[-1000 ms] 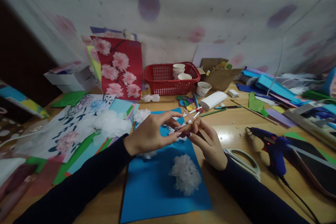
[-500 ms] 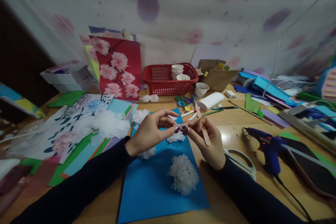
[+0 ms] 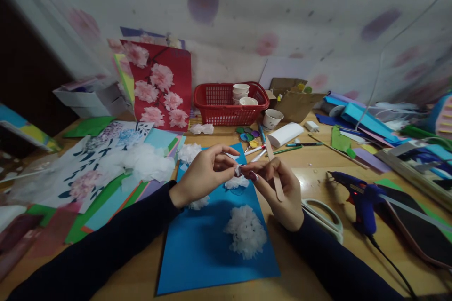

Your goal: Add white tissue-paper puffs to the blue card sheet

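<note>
A small white scrap [image 3: 238, 170], its shape partly hidden, sits pinched at the fingertips of the left hand [image 3: 203, 176] and right hand [image 3: 282, 193], above a blue sheet [image 3: 194, 258]. A flat, pale, round-ended stick [image 3: 278, 187] stands slightly tilted between the right hand's fingers. The sheet lies flat on the desk [image 3: 318, 178], a full, ruffled white flower [image 3: 246, 232] at its near right, smaller white blooms [image 3: 236, 182] farther up.

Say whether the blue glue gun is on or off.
Apparently on: a small red light glows on the glue gun. Whether its nozzle is hot, the picture cannot show.
</note>
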Demonstrator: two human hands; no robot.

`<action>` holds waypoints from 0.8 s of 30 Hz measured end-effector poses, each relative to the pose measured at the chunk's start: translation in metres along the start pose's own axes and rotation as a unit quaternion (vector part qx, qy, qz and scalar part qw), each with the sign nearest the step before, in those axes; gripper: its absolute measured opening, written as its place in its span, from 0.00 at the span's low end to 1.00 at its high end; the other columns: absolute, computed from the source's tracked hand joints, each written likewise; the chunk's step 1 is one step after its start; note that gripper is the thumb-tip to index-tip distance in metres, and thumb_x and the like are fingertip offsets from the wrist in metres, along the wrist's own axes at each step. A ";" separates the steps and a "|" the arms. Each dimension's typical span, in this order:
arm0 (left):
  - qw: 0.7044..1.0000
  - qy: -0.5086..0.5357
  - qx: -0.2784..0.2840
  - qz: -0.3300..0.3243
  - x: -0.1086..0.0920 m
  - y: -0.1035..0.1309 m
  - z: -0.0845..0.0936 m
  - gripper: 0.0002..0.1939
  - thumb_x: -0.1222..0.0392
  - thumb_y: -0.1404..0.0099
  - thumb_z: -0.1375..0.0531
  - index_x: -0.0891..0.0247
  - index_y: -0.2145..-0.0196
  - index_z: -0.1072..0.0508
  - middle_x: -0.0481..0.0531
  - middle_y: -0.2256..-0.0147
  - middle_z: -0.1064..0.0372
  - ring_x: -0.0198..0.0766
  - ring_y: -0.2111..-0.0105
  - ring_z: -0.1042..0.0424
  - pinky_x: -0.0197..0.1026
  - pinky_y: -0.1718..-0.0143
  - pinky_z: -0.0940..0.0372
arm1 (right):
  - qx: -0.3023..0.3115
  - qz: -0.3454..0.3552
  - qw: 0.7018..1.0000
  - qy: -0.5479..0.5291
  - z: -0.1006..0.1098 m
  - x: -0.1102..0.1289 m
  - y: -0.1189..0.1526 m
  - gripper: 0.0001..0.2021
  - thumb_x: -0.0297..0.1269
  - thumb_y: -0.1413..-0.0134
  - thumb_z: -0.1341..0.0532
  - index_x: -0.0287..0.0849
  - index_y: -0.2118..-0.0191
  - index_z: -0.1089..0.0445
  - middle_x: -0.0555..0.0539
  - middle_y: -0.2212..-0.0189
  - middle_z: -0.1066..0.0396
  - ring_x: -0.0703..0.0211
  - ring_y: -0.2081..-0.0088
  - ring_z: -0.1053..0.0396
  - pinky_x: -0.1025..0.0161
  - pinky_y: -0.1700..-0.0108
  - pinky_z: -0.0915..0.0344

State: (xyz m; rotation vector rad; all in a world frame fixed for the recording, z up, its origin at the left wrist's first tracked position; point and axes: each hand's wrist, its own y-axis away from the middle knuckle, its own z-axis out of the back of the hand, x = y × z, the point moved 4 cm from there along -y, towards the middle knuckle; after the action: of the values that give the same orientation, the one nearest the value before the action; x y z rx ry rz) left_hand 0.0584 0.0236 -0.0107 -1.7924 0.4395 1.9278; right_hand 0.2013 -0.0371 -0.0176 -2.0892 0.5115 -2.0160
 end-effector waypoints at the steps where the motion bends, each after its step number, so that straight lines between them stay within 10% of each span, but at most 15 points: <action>1: 1.000 0.005 0.004 -0.001 0.000 0.000 0.000 0.14 0.66 0.45 0.38 0.65 0.59 0.33 0.51 0.68 0.26 0.38 0.66 0.24 0.40 0.62 0.30 | 0.002 0.001 1.000 -0.003 0.000 0.001 0.000 0.15 0.36 0.47 0.37 0.47 0.73 0.48 0.46 0.64 0.24 0.54 0.62 0.26 0.53 0.59 0.29; 11: 0.999 0.029 -0.008 0.046 0.005 -0.003 0.005 0.18 0.65 0.48 0.36 0.67 0.59 0.33 0.52 0.67 0.27 0.38 0.65 0.25 0.42 0.59 0.30 | 0.021 0.019 0.999 0.016 0.001 -0.004 -0.002 0.14 0.38 0.47 0.37 0.45 0.73 0.45 0.44 0.63 0.24 0.54 0.61 0.26 0.54 0.58 0.30; 18: 0.999 -0.046 0.014 0.023 0.018 -0.004 0.000 0.11 0.64 0.46 0.37 0.66 0.63 0.30 0.53 0.64 0.27 0.38 0.65 0.25 0.40 0.61 0.30 | -0.080 0.082 0.985 0.126 0.029 -0.009 -0.009 0.28 0.56 0.39 0.59 0.42 0.65 0.29 0.48 0.78 0.29 0.62 0.79 0.35 0.62 0.78 0.41; 24: 0.983 -0.174 0.051 0.006 0.027 -0.006 -0.011 0.15 0.70 0.44 0.40 0.65 0.59 0.34 0.49 0.69 0.28 0.36 0.68 0.26 0.39 0.64 0.31 | -0.143 0.143 0.972 0.117 0.044 -0.001 -0.009 0.31 0.57 0.40 0.57 0.44 0.85 0.38 0.52 0.90 0.48 0.65 0.85 0.48 0.63 0.83 0.55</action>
State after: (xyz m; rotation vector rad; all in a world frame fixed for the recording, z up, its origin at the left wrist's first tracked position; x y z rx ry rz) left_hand 0.0702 0.0257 -0.0379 -1.3555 0.4174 2.1293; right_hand 0.2461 -0.0329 -0.0182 -1.7911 1.1352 -2.1234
